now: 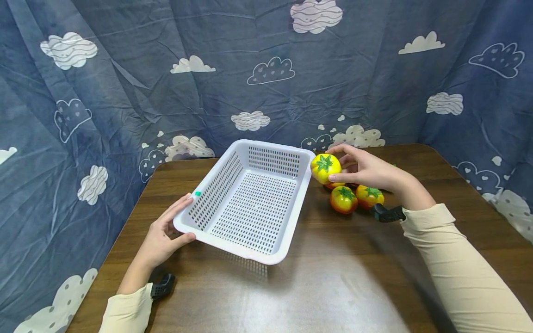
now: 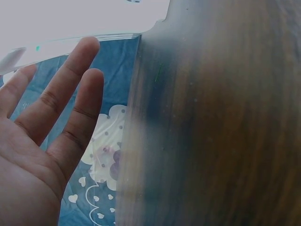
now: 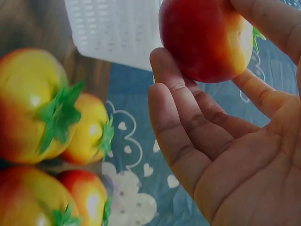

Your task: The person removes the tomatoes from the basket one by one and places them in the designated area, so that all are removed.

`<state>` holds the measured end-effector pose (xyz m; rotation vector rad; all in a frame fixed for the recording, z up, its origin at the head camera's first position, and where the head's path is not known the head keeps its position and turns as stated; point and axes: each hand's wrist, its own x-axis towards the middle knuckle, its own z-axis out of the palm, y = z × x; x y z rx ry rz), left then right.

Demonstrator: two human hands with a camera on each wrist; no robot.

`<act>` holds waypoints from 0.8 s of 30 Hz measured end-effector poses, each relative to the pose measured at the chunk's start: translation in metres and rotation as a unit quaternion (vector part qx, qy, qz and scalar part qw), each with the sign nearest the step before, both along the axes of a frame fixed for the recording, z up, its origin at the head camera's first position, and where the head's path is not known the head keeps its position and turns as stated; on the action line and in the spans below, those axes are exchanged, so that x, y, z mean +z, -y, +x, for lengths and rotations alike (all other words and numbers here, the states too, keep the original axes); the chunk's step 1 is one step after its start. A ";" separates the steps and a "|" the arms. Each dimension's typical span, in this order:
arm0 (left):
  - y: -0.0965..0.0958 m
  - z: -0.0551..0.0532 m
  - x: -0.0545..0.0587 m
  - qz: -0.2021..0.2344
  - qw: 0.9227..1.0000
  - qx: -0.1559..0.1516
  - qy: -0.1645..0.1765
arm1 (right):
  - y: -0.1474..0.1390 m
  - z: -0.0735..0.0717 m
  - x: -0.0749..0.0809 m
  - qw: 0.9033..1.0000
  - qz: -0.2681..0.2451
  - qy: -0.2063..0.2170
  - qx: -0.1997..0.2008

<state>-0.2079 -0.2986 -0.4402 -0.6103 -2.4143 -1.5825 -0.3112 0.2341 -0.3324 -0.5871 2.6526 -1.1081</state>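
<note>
A white perforated plastic basket (image 1: 254, 210) sits tilted at the middle of the table in the head view, with nothing inside. My left hand (image 1: 160, 240) grips its near left corner, thumb at the front rim and fingers along the left side. In the left wrist view, those fingers reach up to the white basket (image 2: 70, 21); the thumb is hidden. Beside the basket's right rim, my right hand (image 1: 368, 171) pinches a yellow and red tomato (image 1: 322, 172) with a green calyx, held above other tomatoes. The right wrist view shows this tomato's red side (image 3: 202, 42).
Several more tomatoes (image 1: 343, 200) lie on the brown wooden table (image 1: 333, 282) below my right hand, partly hidden by it. A blue curtain with cloud prints (image 1: 225, 106) hangs behind the table. Black straps with wrist devices (image 1: 387, 213) are on both arms.
</note>
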 end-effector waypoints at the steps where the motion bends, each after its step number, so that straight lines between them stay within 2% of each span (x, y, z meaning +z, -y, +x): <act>1: 0.000 0.000 0.000 0.000 1.000 0.000 0.000 | -0.003 0.001 -0.001 1.000 0.000 0.001 -0.002; 15: 0.001 0.000 -0.002 -0.004 1.000 0.004 -0.002 | -0.038 0.008 -0.011 1.000 -0.005 -0.009 -0.008; 24: 0.001 0.000 -0.002 -0.006 1.000 0.004 -0.004 | -0.060 0.008 -0.019 0.999 -0.004 -0.010 -0.035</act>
